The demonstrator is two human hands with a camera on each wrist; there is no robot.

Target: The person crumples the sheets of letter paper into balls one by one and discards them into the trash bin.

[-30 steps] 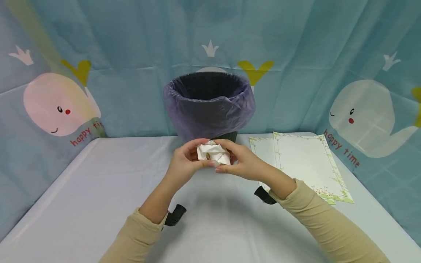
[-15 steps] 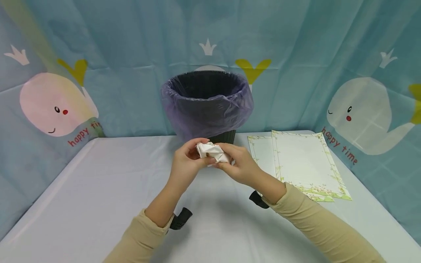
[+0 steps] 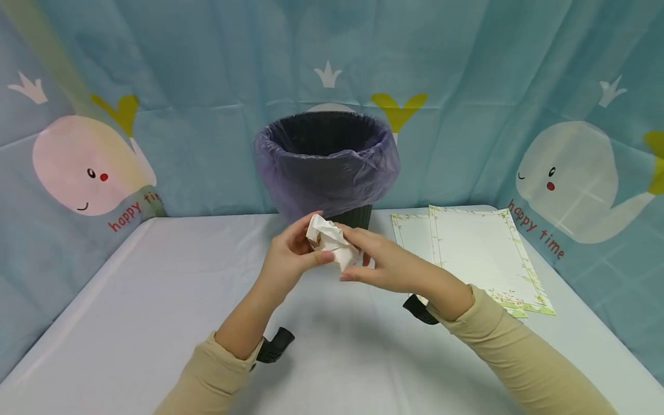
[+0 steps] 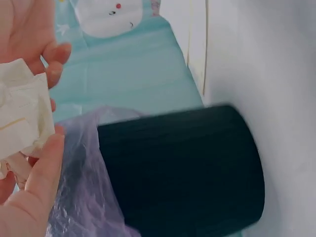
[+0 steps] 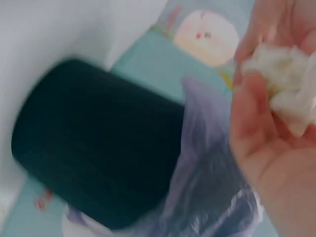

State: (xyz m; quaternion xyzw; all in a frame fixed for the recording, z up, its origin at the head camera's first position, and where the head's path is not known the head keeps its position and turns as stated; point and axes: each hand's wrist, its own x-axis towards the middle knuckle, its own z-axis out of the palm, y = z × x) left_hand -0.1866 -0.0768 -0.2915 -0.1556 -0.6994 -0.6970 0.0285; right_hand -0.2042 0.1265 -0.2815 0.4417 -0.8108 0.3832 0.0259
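Crumpled white paper (image 3: 334,241) is up above the worktop (image 3: 197,271), before the black bin (image 4: 187,168) with its purple liner (image 3: 381,173). From my remote post I see the left hand (image 3: 287,256) and right hand (image 3: 389,257) curled about it, each grip partly closed, thumbs nearest me. Bordered sheets (image 3: 479,253) lie rightward.

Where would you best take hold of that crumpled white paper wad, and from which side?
I'd grip the crumpled white paper wad by its two opposite sides, left hand from the left and right hand from the right, thumbs on the near face. It is lumpy, with folded edges sticking out, so a light pinch from both sides would likely keep it together.
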